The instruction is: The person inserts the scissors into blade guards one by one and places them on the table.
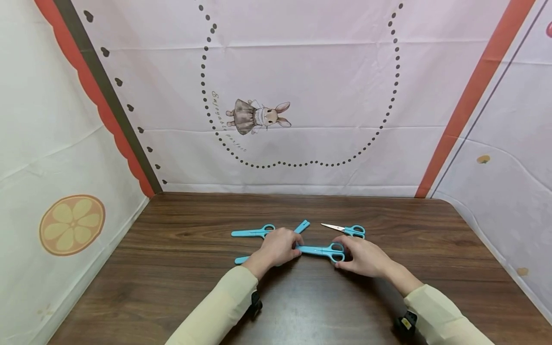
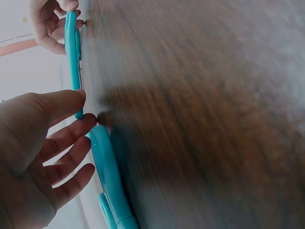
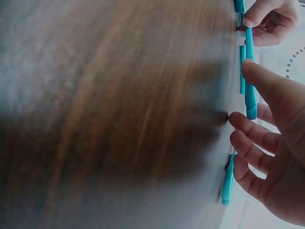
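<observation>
A pair of blue-handled scissors (image 1: 334, 251) with a light blue blade cover (image 1: 311, 249) lies crosswise between my hands. My left hand (image 1: 278, 247) pinches the tip of the cover with thumb and index finger, while its other fingers spread beside another blue piece in the left wrist view. At the handle loops, my right hand (image 1: 362, 254) holds the scissors between thumb and fingers. The right wrist view shows its thumb along the blue handle (image 3: 250, 102). Behind the right hand lie scissors with bare blades (image 1: 345, 230).
Covered scissors (image 1: 250, 233) lie behind my left hand. Farther back, a loose blue blade cover (image 1: 303, 226) rests at a slant. Another blue rounded end (image 1: 241, 260) shows beside the left wrist, the rest hidden. Printed cloth (image 1: 323, 96) stands around the brown wooden table (image 1: 181, 268).
</observation>
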`<state>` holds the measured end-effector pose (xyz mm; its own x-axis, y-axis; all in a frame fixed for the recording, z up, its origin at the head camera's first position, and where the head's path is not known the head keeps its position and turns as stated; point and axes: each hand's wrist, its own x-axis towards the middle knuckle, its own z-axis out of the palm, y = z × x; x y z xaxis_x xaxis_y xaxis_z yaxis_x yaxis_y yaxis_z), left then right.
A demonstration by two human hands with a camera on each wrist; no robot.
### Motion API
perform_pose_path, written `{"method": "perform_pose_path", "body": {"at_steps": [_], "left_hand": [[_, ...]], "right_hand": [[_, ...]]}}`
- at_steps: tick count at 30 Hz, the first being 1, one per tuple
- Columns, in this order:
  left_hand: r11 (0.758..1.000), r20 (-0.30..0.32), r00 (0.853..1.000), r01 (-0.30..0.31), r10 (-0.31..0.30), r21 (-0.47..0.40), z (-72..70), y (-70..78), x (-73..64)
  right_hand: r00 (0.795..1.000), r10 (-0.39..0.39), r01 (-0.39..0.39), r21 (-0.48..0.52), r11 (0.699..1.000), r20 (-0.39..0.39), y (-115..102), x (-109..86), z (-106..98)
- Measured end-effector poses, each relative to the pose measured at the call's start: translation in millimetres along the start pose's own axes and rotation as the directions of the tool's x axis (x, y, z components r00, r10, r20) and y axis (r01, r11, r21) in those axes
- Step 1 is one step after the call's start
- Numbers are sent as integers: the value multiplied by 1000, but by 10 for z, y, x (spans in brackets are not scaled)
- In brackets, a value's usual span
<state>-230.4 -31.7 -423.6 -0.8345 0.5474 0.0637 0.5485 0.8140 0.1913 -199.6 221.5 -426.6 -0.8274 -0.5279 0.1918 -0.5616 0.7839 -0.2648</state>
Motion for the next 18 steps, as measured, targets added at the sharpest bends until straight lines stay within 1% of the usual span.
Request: {"method": "perform_pose_path", "body": {"at_steps": [6, 11, 18], "left_hand": [[1000, 21, 1000, 13, -13, 4, 3, 18, 35], [1000, 19, 1000, 18, -18, -2, 5, 27, 55], [999, 24, 999, 30, -29, -27, 8, 23, 79]], "right_hand": [[1000, 7, -8, 59, 998, 14, 19, -2, 8], [999, 21, -25, 123, 992, 38, 19, -5, -2], [998, 50, -56, 135, 989, 48, 11, 3, 1]]}}
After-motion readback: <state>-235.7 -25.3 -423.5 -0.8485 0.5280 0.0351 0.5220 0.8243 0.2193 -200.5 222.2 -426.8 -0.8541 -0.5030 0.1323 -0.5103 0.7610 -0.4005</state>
